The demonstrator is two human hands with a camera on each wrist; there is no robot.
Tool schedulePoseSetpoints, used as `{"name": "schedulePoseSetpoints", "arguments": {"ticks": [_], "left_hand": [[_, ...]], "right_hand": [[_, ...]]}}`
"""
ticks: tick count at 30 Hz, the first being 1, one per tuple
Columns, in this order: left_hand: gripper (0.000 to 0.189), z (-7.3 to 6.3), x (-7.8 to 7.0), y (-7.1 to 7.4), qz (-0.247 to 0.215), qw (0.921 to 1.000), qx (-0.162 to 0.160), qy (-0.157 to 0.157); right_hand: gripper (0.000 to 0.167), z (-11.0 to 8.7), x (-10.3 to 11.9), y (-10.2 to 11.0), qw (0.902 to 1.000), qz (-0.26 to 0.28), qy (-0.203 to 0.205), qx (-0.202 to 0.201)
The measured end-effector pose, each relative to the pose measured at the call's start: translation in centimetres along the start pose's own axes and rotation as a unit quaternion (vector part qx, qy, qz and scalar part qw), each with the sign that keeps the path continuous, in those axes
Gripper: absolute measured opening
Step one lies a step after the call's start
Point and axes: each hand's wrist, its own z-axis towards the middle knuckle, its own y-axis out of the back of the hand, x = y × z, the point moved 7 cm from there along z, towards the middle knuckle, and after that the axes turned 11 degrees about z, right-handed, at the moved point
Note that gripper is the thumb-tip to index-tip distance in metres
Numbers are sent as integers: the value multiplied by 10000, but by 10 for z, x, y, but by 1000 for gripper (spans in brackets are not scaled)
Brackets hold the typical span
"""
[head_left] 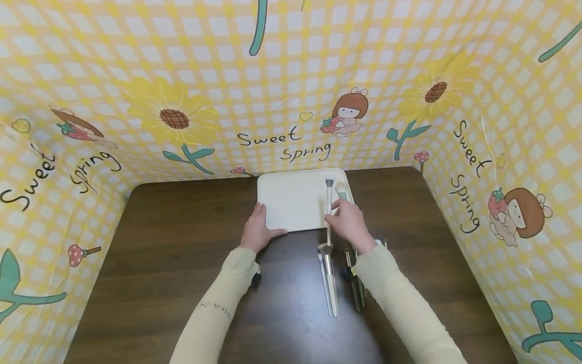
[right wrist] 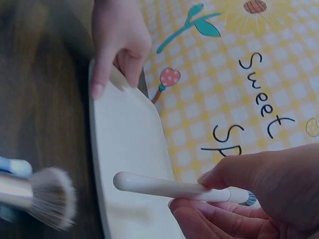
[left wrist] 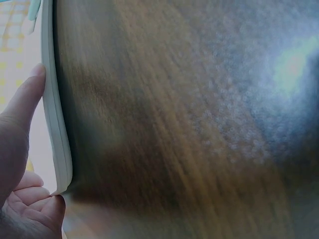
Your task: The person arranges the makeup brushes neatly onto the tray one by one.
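Note:
A white rectangular tray (head_left: 295,199) lies at the back of the table. My left hand (head_left: 255,227) grips its near left corner, thumb along the front rim and fingers at the left side. Over the tray's right part, my right hand (head_left: 349,220) pinches a white-handled makeup brush (right wrist: 159,186) between thumb and fingers. In the head view, that brush's dark bristles point toward the back wall. A second brush with pale bristles and a mint green handle (head_left: 341,191) lies at the tray's right side, partly hidden by the right hand.
Several makeup brushes (head_left: 331,283) lie on the dark wooden table (head_left: 182,283) in front of the tray. More dark-handled brushes (head_left: 355,290) lie beside the right forearm, partly covered by it. A yellow checked cloth (head_left: 204,50) walls the table's back and sides.

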Motion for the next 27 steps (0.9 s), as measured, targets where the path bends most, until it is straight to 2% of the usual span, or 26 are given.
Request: {"name": "schedulePoseSetpoints", "arguments": {"ticks": [7, 12, 20, 27], "left_hand": [[118, 0, -1, 0, 5, 10000, 21, 5], [117, -1, -2, 1, -40, 10000, -2, 15], [119, 0, -1, 0, -50, 10000, 52, 56], [120, 2, 0, -2, -52, 9999, 98, 104]], "right_hand": [[35, 16, -5, 10, 9999, 0, -128, -16], [38, 28, -9, 15, 9997, -30, -193, -172], [30, 50, -27, 15, 9973, -161, -434, -566], [26, 66, -44, 9, 9946, -262, -661, -754]]}}
